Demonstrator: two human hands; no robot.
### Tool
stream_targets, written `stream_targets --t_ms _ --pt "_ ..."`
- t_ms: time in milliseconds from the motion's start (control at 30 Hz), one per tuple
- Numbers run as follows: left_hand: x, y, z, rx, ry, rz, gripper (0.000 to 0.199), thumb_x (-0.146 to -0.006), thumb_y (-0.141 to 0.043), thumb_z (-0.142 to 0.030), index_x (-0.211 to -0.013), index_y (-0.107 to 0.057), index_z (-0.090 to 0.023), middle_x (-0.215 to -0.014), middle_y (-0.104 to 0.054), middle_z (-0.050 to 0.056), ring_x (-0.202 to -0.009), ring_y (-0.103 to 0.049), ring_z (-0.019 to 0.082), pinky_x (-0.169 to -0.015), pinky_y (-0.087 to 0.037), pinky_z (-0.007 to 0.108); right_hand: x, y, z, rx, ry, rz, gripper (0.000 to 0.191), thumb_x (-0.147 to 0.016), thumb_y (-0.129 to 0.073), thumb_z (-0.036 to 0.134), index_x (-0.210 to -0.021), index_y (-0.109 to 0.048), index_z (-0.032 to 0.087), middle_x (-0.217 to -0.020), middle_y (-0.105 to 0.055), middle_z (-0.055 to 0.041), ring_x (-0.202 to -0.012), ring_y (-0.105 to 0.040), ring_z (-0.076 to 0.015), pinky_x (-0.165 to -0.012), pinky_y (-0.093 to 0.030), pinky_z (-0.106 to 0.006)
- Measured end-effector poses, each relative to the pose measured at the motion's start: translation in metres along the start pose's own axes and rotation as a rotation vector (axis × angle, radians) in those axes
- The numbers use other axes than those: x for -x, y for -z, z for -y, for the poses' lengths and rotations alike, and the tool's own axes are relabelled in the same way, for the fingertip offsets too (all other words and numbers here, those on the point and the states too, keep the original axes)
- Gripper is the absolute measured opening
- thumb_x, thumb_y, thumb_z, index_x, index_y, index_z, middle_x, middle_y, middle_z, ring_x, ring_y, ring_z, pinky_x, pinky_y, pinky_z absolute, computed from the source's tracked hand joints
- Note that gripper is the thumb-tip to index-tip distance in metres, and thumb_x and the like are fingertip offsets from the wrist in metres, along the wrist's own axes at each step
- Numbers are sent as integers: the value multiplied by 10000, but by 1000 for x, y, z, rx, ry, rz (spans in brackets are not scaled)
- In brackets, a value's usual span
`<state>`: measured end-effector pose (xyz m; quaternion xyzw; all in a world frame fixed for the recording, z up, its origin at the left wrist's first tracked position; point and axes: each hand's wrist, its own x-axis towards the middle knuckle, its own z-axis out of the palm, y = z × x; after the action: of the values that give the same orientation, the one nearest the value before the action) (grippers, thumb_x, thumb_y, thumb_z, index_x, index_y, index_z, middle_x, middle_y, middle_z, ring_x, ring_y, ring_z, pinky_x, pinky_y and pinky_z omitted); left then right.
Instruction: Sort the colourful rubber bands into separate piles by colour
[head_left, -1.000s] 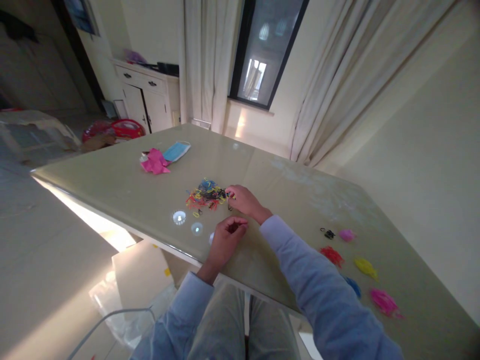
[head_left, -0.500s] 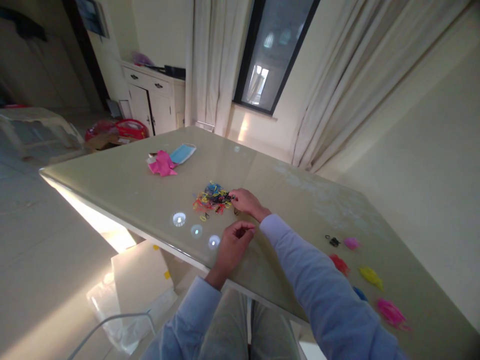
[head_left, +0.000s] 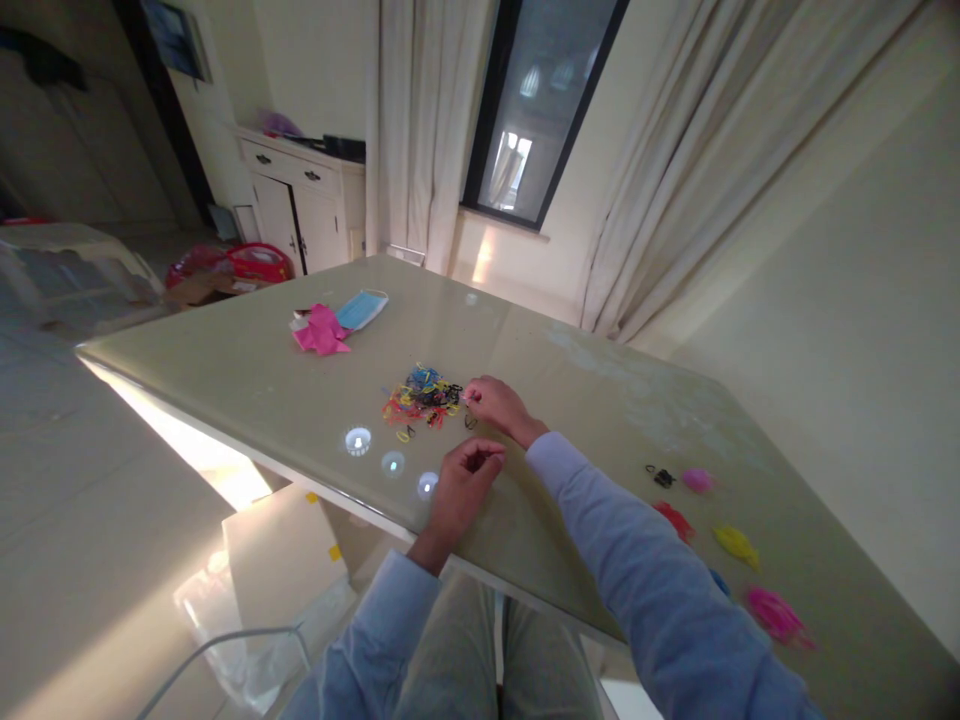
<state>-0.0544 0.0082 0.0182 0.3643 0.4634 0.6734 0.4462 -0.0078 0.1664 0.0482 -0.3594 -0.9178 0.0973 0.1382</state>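
A mixed heap of small rubber bands [head_left: 421,398] in blue, yellow, red and black lies on the glossy table [head_left: 525,330]. At the heap's right edge is my right hand [head_left: 496,405], thumb and fingers pinched together; what they hold is too small to make out. A loose black band [head_left: 470,421] lies just below its fingertips. Nearer the table's front edge, my left hand [head_left: 466,485] rests with fingers curled and thumb against the forefinger, and whatever is in that pinch is hidden.
Separate piles lie to the right: black bands [head_left: 664,478], lilac bands [head_left: 698,481], red bands [head_left: 675,521], yellow bands [head_left: 736,546] and magenta bands [head_left: 778,615]. My right sleeve partly covers a blue pile [head_left: 719,581]. A blue face mask [head_left: 363,309] and pink crumpled piece [head_left: 322,331] lie far left.
My right hand has drawn slightly to the right, off the heap's edge, still pinched. My left hand keeps its curled pose. The whole view has shifted a little.
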Motion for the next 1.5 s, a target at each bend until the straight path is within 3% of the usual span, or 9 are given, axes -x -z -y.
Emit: stream_targets --t_ms 433,967,1200,1500 --pt "-1 0 0 -24 -13 -30 159 -705 -698 -320 -780 -704 -180 -704 -678 2 -620 -559 116 -575 -434 230 5 -2 1 -254 -65 -145 135 -846 -570 147 -862 -700 180 -865 -727 -28 -775 -639 -144 -746 -479 -241" --pt "-1 0 -3 -35 -23 -28 158 -706 -702 -312 -785 -707 -175 -683 -663 3 -596 -533 106 -569 -427 227 17 -1 1 -375 -110 -204 76 -809 -606 165 -792 -671 200 -867 -742 -19 -827 -676 -164 -814 -498 -281" --pt "-1 -1 -4 -21 -6 -45 191 -673 -709 -334 -769 -703 -169 -655 -647 1 -578 -522 104 -550 -419 225 15 -5 -3 -446 -130 -220 123 -825 -643 253 -940 -635 209 -901 -738 -17 -842 -698 -160 -769 -523 -276" --pt "-2 0 -1 -35 -10 -41 171 -696 -707 -318 -781 -701 -170 -691 -663 3 -597 -537 106 -562 -432 225 16 -6 -1 -502 -108 -199 118 -797 -645 195 -910 -679 206 -919 -748 -26 -882 -700 -165 -808 -533 -281"
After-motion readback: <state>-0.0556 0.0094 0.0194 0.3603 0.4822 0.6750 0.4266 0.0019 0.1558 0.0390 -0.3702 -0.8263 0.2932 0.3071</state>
